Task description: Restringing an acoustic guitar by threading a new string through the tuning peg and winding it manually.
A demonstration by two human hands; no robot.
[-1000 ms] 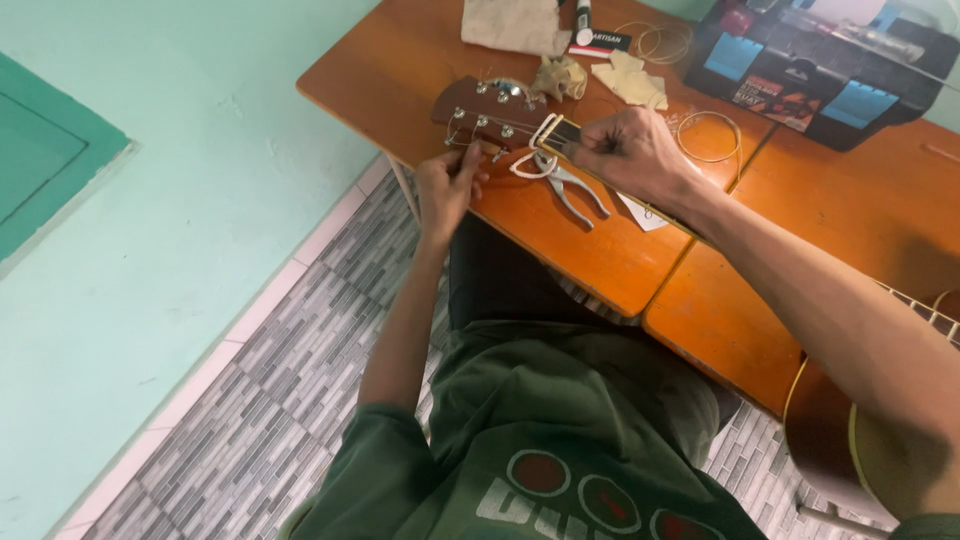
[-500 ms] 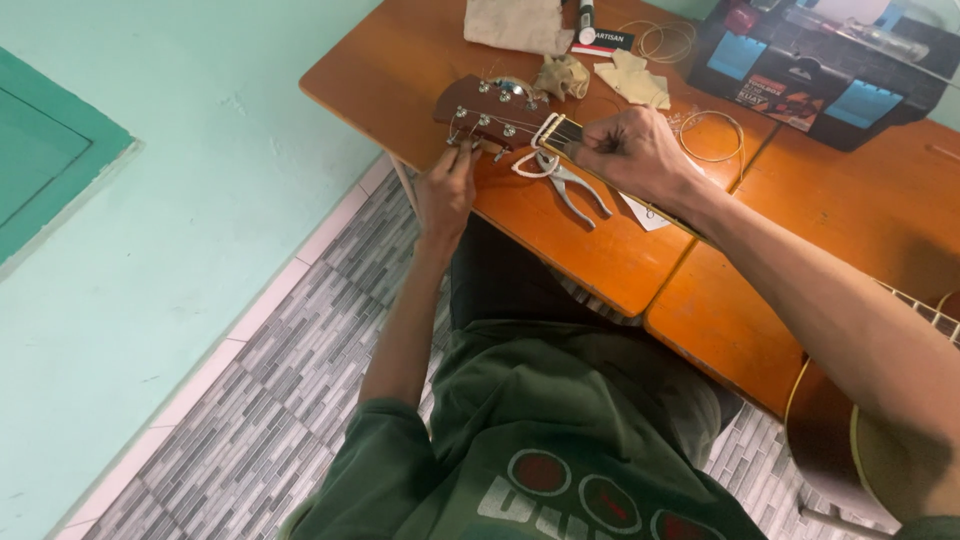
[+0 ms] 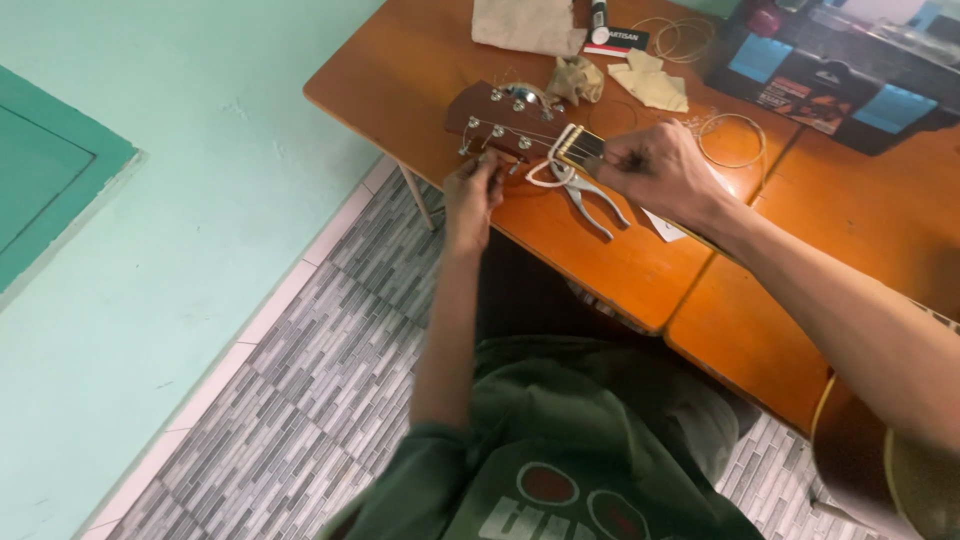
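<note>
Left hand [image 3: 473, 192] at guitar headstock [image 3: 500, 120]; right hand [image 3: 655, 172] beside pliers [image 3: 585, 192]

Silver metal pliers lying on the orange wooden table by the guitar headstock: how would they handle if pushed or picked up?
The silver metal pliers lie flat with handles splayed, so they would probably slide, not roll. Being metal, they are likely stiff and heavy for their size. The pivoted handles may swing when lifted by one leg off the orange wooden table.

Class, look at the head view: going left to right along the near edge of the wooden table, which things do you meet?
Left hand at the tuning pegs → guitar headstock → pliers → right hand on the guitar neck → coiled string, all on the wooden table.
</note>
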